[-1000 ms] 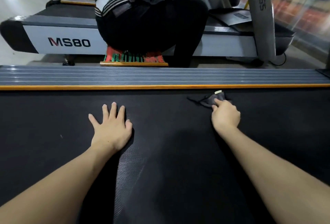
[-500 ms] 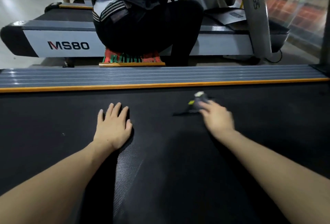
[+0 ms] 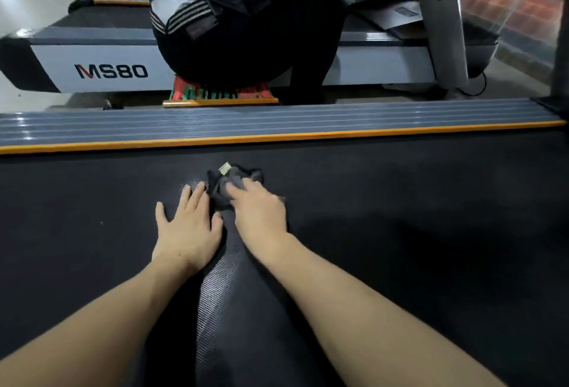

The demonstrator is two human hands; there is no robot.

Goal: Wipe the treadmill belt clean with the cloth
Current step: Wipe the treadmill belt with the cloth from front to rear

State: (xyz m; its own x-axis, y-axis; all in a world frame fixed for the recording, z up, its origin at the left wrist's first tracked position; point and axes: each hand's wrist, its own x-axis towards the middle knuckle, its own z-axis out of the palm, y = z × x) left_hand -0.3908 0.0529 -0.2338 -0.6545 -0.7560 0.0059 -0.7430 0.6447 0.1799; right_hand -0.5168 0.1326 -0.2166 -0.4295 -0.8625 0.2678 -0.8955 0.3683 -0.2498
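**Two hands and a cloth on a treadmill belt**

Near the middle of the frame, a dark crumpled cloth (image 3: 235,181) lies on the black treadmill belt (image 3: 400,232). The right hand (image 3: 260,217) rests on its lower edge, fingers (image 3: 237,194) straight and close together, pressing down. Just left, the left hand (image 3: 187,226) lies flat on the belt, fingers slightly spread, tips beside the cloth. Above runs a grey ribbed side rail (image 3: 277,123) with an orange edge. Across the top, a person in dark clothing (image 3: 240,32) crouches by another treadmill (image 3: 110,70) marked MS80.
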